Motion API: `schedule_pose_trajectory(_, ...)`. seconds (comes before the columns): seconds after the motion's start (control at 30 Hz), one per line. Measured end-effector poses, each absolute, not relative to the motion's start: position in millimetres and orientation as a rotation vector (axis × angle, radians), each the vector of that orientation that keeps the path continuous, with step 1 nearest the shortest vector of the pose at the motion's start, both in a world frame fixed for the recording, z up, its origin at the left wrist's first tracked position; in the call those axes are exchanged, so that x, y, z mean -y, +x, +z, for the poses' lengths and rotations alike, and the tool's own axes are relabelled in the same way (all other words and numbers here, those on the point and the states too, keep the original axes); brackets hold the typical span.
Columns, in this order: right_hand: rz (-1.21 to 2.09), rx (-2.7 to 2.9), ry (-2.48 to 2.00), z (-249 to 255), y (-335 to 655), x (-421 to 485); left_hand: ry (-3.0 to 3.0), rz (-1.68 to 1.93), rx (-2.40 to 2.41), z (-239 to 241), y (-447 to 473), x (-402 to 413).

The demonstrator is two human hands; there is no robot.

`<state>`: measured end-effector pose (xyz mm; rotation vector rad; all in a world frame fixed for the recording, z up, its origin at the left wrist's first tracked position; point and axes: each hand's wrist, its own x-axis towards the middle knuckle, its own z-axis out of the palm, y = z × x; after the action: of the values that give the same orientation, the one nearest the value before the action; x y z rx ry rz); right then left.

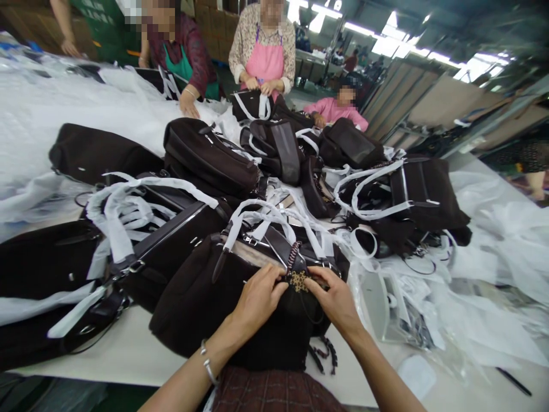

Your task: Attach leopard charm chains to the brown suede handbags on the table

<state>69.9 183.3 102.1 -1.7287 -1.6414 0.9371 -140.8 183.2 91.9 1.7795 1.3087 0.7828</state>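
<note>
A dark brown handbag (pixel 206 309) stands upright in front of me at the table's near edge, its handles (pixel 257 214) wrapped in white paper. At its top edge hangs a flower-shaped, leopard-patterned charm (pixel 299 281) under a braided cord (pixel 294 256). My left hand (pixel 258 294) is closed with thumb and fingers pinching the bag's upper edge, just left of the charm. From the other side my right hand (pixel 337 298) has its thumb and forefinger closed at the charm's right edge. The thin black cord (pixel 306 306) dangles below the charm.
Several similar bags (pixel 206 157) crowd the table left and behind. Clear plastic and white wrapping (pixel 484 297) spread to the right, near a black pen-like stick (pixel 513 381). Braided cords (pixel 328 355) lie beside my bag. Several people, one in a pink apron (pixel 268 63), stand across the table.
</note>
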Motion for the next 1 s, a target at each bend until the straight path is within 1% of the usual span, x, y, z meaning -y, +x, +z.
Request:
schedule_pose_trajectory(0.1, 0.708, 1.709, -1.707, 101, 67, -177, 1.375, 0.763, -1.234, 81, -127, -183)
schedule_pose_trajectory(0.2, 0.711, 1.71, -1.689, 99, 66, -172, 1.17, 0.746, -1.221, 74, -118, -187)
schedule_pose_trajectory(0.37, 0.771, 1.733, -1.56, 101, 67, -176, 1.335, 0.861, -1.341, 71, -105, -197)
schedule_pose_trajectory(0.47, 0.804, 1.657, -1.609, 114, 71, -183, 1.292, 0.925, -1.207, 64, -101, -198)
schedule_pose_trajectory(0.57, 0.839, 1.536, -1.716, 125, 72, -188, 1.17, 0.897, -1.039, 55, -103, -195)
schedule_pose_trajectory(0.67, 1.08, 1.436, -1.69, 128, 67, -194, 1.221, 0.906, -0.954, 54, -107, -192)
schedule_pose_trajectory(0.73, 1.303, 1.373, -1.595, 127, 59, -198, 1.405, 0.946, -0.916, 60, -109, -190)
schedule_pose_trajectory(0.8, 1.407, 1.32, -1.525, 130, 51, -200, 1.582, 0.972, -0.857, 69, -112, -187)
schedule_pose_trajectory(0.9, 1.316, 1.244, -1.493, 140, 44, -196, 1.599, 0.991, -0.884, 79, -116, -180)
schedule_pose_trajectory(1.0, 1.199, 1.291, -1.479, 149, 49, -179, 1.294, 1.02, -1.077, 78, -123, -170)
